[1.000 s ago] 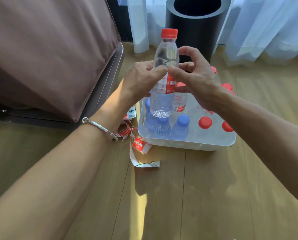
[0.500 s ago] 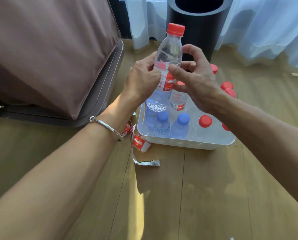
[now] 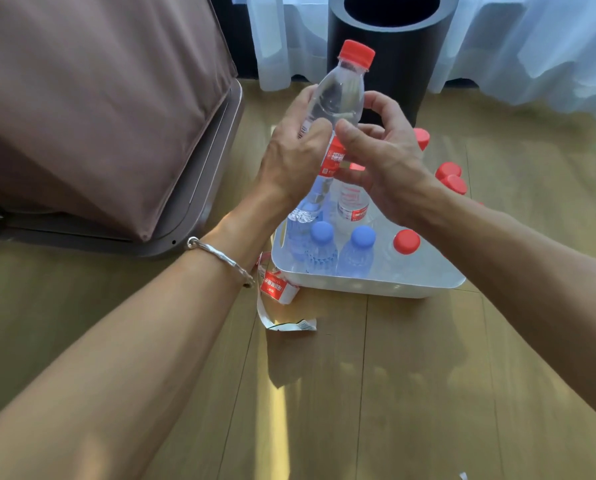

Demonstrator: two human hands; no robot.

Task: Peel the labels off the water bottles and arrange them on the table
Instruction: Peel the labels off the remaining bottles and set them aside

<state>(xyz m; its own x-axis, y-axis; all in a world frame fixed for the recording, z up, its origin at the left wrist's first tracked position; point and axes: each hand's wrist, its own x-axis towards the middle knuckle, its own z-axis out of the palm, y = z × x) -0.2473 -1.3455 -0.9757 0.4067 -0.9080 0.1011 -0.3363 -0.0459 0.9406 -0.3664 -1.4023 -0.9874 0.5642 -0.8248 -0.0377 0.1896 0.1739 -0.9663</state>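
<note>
Left hand (image 3: 289, 161) is wrapped round the bottle (image 3: 338, 98) at mid-body, fingers curled tight on it. Right hand (image 3: 383, 157) is curled round the same bottle from the other side, thumb laid at the top edge of the red label (image 3: 334, 159) (whether that edge is lifted can't be told). The bottle is held tilted above the white tub (image 3: 359, 284): clear plastic, red cap (image 3: 356, 54), label on. Blue-capped bottles (image 3: 322, 232) and red-capped ones (image 3: 406, 241) are stood upright in the tub. Peeled labels (image 3: 277, 287) are left on the wood floor just beside the tub's near-left corner. A black cylinder bin (image 3: 390, 46) is seen behind.
</note>
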